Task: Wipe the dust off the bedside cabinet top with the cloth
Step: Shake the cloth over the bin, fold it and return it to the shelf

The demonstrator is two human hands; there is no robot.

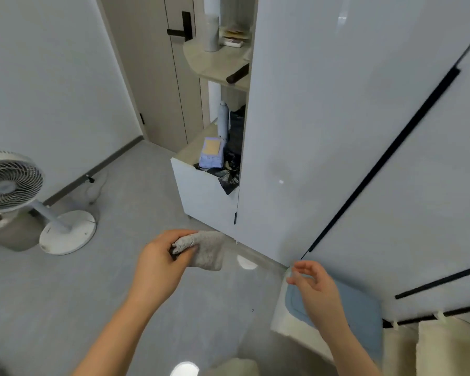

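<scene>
1. The left hand [160, 263] is closed around one bunched end of the cloth [205, 251], thumb and fingers pinching the fabric; the hand is held in the air above the grey floor [65, 308].
2. The right hand [314, 283] holds nothing; its fingers are loosely curled and apart, hovering just over a blue mat [364, 316].
3. The cloth is pale grey with a knobbly, dotted weave. Its free part hangs to the right of the left hand as a soft folded flap, clear of every surface.
4. The blue mat lies on a low white surface at the foot of the tall white wardrobe [350, 131]. Whether this surface is the bedside cabinet top cannot be told, since the right forearm covers part of it and its lower part is blurred.
5. No brand, label or writing can be read anywhere. A lilac packet [211, 156] on the lower open shelf carries a tan patch, but any print on it is too small to make out.
6. Black bags and a pale slim bottle [223, 120] stand beside that packet; the items on the upper shelf are too blurred to name.
7. A white pedestal fan [11, 183] stands at the left, its head cut off by the frame edge.
8. Cream fabric [432, 348] at the lower right corner is cut off as well.
</scene>
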